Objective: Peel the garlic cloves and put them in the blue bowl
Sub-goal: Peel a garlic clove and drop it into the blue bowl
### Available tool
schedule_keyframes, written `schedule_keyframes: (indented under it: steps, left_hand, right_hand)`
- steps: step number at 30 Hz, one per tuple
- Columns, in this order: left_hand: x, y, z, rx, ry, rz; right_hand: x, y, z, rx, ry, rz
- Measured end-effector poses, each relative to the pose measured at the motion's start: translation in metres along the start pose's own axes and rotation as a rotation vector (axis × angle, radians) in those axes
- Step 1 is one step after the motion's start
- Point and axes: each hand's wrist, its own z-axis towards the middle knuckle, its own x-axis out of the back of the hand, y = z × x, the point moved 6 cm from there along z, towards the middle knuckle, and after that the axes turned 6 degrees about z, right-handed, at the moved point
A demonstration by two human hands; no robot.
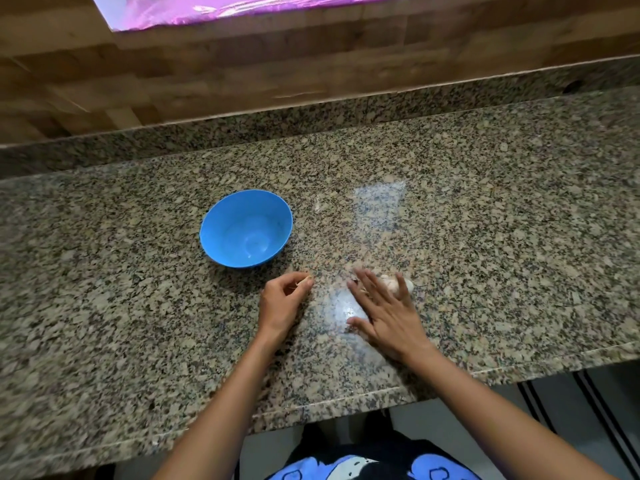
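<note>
A blue bowl (246, 227) stands on the granite counter, and I see nothing inside it. Just below and to its right, my left hand (282, 304) pinches a thin scrap of garlic skin (305, 280) between thumb and fingertips. My right hand (385, 311) lies flat with straight, spread fingers over pale garlic cloves (408, 285). Those cloves peek out beyond the fingertips, and most of them are hidden under the hand. The hands are slightly blurred.
The granite counter (485, 237) runs left to right, its front edge (346, 403) close to my body. A low granite ledge and a wooden wall (242, 74) rise behind. Something shiny and purple (221, 8) hangs at the top.
</note>
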Motion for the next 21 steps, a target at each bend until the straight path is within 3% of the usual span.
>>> schedule_keyframes:
  steps: [6, 14, 16, 21]
  left_hand:
    - [-0.011, 0.002, -0.006, 0.057, -0.037, -0.07]
    - [-0.011, 0.001, -0.014, 0.33, -0.129, -0.491]
    - [-0.007, 0.001, -0.013, 0.293, -0.123, -0.421]
    - [0.003, 0.008, -0.01, 0.041, -0.111, 0.212]
  right_hand:
    - [0.002, 0.032, 0.0, -0.161, -0.044, -0.006]
    - [-0.006, -0.026, -0.009, -0.035, 0.027, 0.251]
    - [-0.013, -0.031, -0.009, -0.04, -0.046, 0.293]
    - [-0.017, -0.028, -0.007, -0.122, -0.088, 0.205]
